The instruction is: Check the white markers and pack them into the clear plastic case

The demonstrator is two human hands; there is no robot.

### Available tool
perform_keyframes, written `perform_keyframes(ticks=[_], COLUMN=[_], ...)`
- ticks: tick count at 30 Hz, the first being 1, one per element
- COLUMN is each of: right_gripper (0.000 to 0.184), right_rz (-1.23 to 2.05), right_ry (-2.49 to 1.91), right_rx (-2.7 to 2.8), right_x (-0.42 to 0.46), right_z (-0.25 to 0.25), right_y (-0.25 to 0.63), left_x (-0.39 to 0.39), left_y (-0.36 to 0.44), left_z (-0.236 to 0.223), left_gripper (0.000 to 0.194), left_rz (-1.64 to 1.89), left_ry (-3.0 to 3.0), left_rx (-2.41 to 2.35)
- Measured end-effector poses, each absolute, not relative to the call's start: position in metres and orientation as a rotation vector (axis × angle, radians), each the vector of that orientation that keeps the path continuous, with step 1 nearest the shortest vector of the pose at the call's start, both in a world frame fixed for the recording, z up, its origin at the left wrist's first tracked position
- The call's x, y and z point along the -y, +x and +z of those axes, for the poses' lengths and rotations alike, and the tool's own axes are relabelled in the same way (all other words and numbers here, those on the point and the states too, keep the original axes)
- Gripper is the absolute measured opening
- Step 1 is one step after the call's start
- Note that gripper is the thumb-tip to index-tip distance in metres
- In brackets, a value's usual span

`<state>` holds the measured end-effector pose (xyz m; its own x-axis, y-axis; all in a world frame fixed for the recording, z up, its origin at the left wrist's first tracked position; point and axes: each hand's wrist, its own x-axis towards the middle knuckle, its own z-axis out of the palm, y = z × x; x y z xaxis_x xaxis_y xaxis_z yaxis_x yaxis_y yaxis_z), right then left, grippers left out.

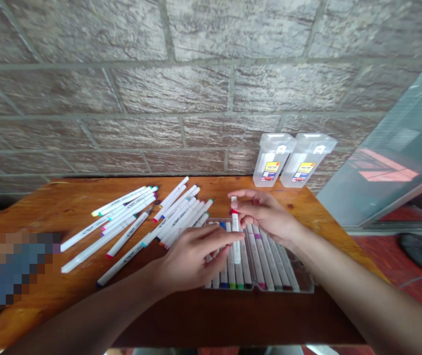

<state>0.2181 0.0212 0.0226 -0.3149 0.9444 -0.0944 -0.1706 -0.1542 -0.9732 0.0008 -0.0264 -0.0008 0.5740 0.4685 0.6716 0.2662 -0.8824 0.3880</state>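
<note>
My right hand (266,214) pinches a white marker (236,251) with a red band near its top, holding it upright between thumb and fingers. My left hand (198,254) reaches in from the left, its index finger stretched across the front of that marker and its thumb apart below. Whether the index finger presses on the marker I cannot tell. Beneath both hands lies a clear plastic case (307,290) with white markers (270,261) side by side in its two halves. My left hand hides part of the left half.
Loose white markers (122,217) with coloured ends lie in piles on the wooden table (33,207). Two clear plastic boxes (270,160) with yellow labels stand at the back right by the stone wall (140,88). A pixelated patch (11,276) covers something at the left.
</note>
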Motion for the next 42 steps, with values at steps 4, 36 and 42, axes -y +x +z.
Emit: perform_keyframes(ticks=[4, 36, 42], right_gripper=[0.042, 0.048, 0.043], right_rz=[1.516, 1.48, 1.347], right_ry=[-1.026, -1.291, -1.293], right_rx=[1.254, 1.385, 1.492], right_x=[-0.028, 0.009, 0.009], right_z=[0.037, 0.004, -0.002], right_y=[0.231, 0.332, 0.332], left_x=[0.025, 0.055, 0.053], left_y=[0.0, 0.103, 0.11], left_z=[0.003, 0.008, -0.002], left_gripper=[0.035, 0.016, 0.017], left_rz=[1.188, 0.735, 0.778], left_ry=[2.494, 2.944, 3.115], left_rx=[-0.679, -0.237, -0.214])
